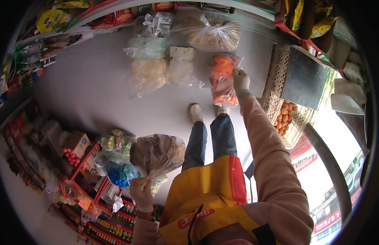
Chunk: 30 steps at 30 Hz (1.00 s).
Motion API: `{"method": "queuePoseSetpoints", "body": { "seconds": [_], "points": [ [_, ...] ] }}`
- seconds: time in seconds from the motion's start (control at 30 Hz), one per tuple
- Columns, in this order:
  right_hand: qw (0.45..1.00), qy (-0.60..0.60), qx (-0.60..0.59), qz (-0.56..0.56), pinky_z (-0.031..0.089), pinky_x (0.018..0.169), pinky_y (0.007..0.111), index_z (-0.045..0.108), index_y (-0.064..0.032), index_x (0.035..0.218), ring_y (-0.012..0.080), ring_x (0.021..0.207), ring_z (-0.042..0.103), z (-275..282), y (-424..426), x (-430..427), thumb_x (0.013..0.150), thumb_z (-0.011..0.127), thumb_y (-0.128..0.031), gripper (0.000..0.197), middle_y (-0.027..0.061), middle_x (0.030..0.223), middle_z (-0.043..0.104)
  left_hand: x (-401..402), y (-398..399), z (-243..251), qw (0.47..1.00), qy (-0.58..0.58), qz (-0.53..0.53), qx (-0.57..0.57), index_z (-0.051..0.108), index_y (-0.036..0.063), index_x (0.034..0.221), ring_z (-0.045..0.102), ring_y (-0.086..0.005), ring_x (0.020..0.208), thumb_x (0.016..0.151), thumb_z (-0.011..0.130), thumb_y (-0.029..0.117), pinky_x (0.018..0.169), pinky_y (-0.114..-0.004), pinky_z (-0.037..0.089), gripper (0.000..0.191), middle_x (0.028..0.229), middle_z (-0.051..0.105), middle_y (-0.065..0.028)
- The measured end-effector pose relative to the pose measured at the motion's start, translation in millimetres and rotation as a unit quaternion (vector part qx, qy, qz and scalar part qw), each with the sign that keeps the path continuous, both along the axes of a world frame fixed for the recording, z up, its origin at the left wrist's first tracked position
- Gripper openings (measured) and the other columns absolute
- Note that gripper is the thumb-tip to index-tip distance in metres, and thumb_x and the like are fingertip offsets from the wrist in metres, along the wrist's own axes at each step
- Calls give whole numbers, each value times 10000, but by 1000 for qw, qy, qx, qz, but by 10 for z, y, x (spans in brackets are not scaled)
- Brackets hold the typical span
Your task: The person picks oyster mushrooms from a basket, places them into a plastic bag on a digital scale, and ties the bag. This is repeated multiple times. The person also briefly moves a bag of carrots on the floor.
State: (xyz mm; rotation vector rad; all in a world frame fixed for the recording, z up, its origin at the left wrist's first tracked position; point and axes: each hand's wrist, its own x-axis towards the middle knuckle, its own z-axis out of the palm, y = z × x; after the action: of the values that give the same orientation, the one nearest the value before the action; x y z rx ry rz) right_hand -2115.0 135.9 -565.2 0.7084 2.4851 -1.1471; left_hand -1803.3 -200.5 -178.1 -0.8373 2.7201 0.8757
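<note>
My left hand (pixel 142 191), in a pale glove, grips the gathered neck of a clear plastic bag (pixel 159 153) full of brownish produce; which kind I cannot tell. My right hand (pixel 241 80), gloved too, is closed on the edge of a clear bag of red and orange packs (pixel 224 78), above my right shoe. Beyond it on the grey floor stands a large knotted bag with tan contents (pixel 214 33). To the left of the red packs are a bag of white blocks (pixel 181 64), a bag of pale yellow rounds (pixel 148 73), a greenish bag (pixel 149 47) and a dark knotted bag (pixel 154 24).
White plastic crates (pixel 276 70) stand at the right, one holding brown eggs (pixel 284 118), beside a dark board (pixel 304 76). At lower left are bagged green vegetables (pixel 117 142), a blue bag (pixel 120 174) and red shelving (pixel 82 162) with goods. Stocked shelves line the far side.
</note>
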Motion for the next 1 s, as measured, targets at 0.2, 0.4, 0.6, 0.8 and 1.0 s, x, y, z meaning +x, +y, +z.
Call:
{"method": "queuePoseSetpoints", "body": {
  "seconds": [0.2,0.4,0.6,0.8,1.0],
  "points": [
    [985,61,-138,-80,515,829,397,729,-26,1027,316,822,644,-180,-814,92,1001,636,-339,328,202,894,703,105,-85,-27,1000,-7,24,5,669,49,923,645,-260,809,760,797,-87,735,-360,525,248,905,691,-93],
    [993,-38,-108,-26,514,795,383,694,2,1048,228,804,643,-408,-882,219,1013,655,-378,383,135,819,700,122,-58,-63,999,-41,28,18,739,50,934,636,-260,795,764,802,-77,716,-356,515,222,882,674,-92],
    [993,115,-11,6,533,778,402,644,-8,1120,298,802,669,-198,-699,344,954,707,-258,308,158,917,713,-16,34,-48,999,-23,26,35,733,51,931,652,-259,802,755,817,-67,716,-353,528,228,882,681,-90],
    [899,-31,-377,221,547,845,337,666,-25,1193,248,960,686,1873,-876,1212,907,749,-88,304,145,1111,693,-474,282,-202,997,-14,-47,52,742,60,925,684,-286,802,759,829,-25,713,-358,546,206,889,710,-99],
    [800,44,-323,504,576,891,408,575,-94,1343,334,1111,663,2920,-988,1530,845,739,-127,525,109,1216,630,-860,747,-332,990,-26,-80,118,699,69,844,686,-308,793,757,812,-10,680,-389,544,163,870,703,-111]
  ]
}}
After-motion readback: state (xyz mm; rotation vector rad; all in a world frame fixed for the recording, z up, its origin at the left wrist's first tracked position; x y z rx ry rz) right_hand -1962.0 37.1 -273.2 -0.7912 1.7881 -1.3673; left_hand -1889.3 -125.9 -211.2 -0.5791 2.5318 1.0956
